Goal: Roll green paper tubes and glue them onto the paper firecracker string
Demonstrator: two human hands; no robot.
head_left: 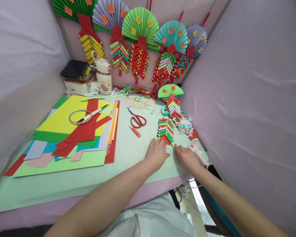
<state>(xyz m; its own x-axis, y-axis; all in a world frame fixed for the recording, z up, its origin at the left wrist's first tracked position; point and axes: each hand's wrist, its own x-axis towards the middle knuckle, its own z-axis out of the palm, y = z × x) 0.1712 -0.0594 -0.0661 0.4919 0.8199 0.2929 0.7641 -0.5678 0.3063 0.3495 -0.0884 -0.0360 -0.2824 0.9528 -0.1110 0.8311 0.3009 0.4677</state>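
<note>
A paper firecracker string (pixel 166 128) of red, green and lilac rolls with yellow ends lies on the table, arranged in slanting rows. Its red paper piece (pixel 165 140) shows at the near end. My left hand (pixel 156 154) rests with its fingertips at the left edge of that red paper, thumb held out to the side. On the other side, my right hand (pixel 187 158) has its fingertips together at the yellow end of the lowest green paper roll (pixel 169 139). A white glue gun (pixel 198 153) lies just beyond my right hand, partly hidden by it.
Red-handled scissors (pixel 138 121) and a red tube (pixel 135 132) lie left of the hands. Coloured paper sheets (pixel 64 115) with a craft knife (pixel 93 113) and a tape ring cover the left side. A bottle (pixel 104 79) stands behind; finished paper fans (pixel 141 24) hang on the wall.
</note>
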